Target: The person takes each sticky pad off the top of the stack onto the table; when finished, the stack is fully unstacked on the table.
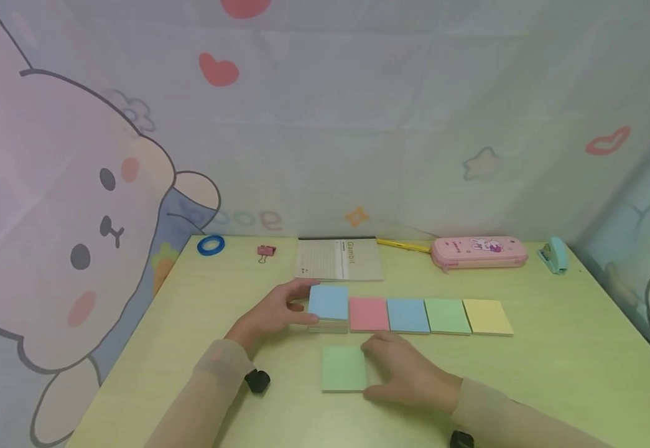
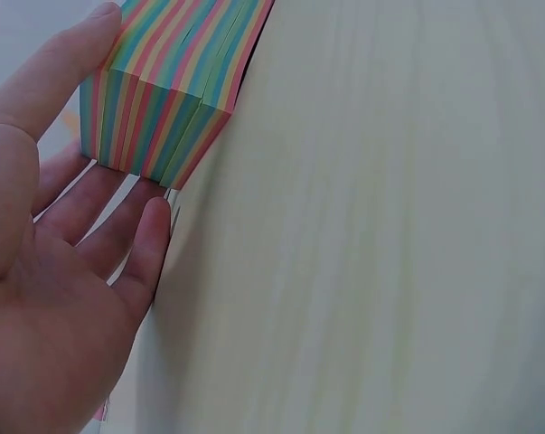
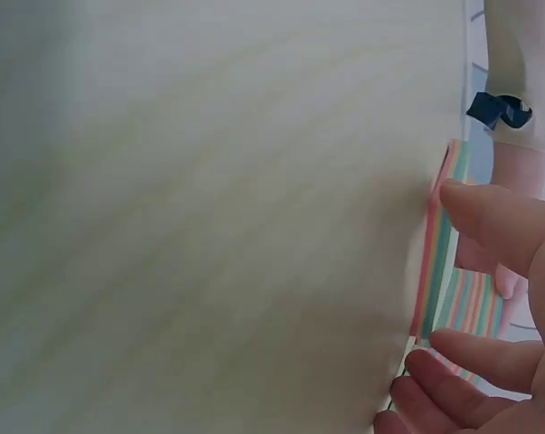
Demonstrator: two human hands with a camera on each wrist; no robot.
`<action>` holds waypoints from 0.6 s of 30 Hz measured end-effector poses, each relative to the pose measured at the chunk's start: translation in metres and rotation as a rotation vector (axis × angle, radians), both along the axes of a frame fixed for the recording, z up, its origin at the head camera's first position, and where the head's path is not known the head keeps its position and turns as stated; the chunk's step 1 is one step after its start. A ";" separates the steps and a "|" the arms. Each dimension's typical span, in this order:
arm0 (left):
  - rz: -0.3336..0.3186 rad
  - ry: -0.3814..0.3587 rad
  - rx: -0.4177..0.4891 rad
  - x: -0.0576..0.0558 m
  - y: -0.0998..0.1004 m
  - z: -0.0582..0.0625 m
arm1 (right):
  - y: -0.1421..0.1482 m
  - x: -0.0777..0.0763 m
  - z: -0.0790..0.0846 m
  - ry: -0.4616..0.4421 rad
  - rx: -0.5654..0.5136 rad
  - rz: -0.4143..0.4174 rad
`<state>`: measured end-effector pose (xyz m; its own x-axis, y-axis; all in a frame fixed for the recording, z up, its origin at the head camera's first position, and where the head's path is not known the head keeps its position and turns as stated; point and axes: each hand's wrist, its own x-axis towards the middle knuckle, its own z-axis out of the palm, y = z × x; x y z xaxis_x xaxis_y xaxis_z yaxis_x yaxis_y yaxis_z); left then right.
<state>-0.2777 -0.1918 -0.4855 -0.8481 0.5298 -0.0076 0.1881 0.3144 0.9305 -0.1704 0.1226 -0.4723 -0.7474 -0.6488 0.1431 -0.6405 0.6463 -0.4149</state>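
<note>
A tall stack of sticky note pads, blue on top, stands at the left end of a row. My left hand holds it from the left, thumb on the near side and fingers at the far side. Its sides show many coloured stripes in the left wrist view. Closer to me lies a green sticky note pad. My right hand pinches its right end between thumb and forefinger, at the near and far corners. The other right fingers curl loosely beside it in the right wrist view.
Right of the stack run a pink pad, a blue pad, a green pad and a yellow pad. Behind are blue tape, a binder clip, a notebook, a yellow pencil, a pink pencil case and a stapler.
</note>
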 end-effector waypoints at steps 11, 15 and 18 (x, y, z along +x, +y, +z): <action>-0.007 0.018 -0.013 -0.001 0.000 0.000 | -0.011 -0.007 0.000 0.007 0.001 -0.026; -0.009 0.020 -0.022 0.000 0.001 0.002 | -0.018 -0.011 0.000 -0.007 -0.018 -0.034; -0.007 0.018 -0.024 0.001 0.000 0.003 | -0.022 -0.013 0.000 -0.021 -0.026 -0.035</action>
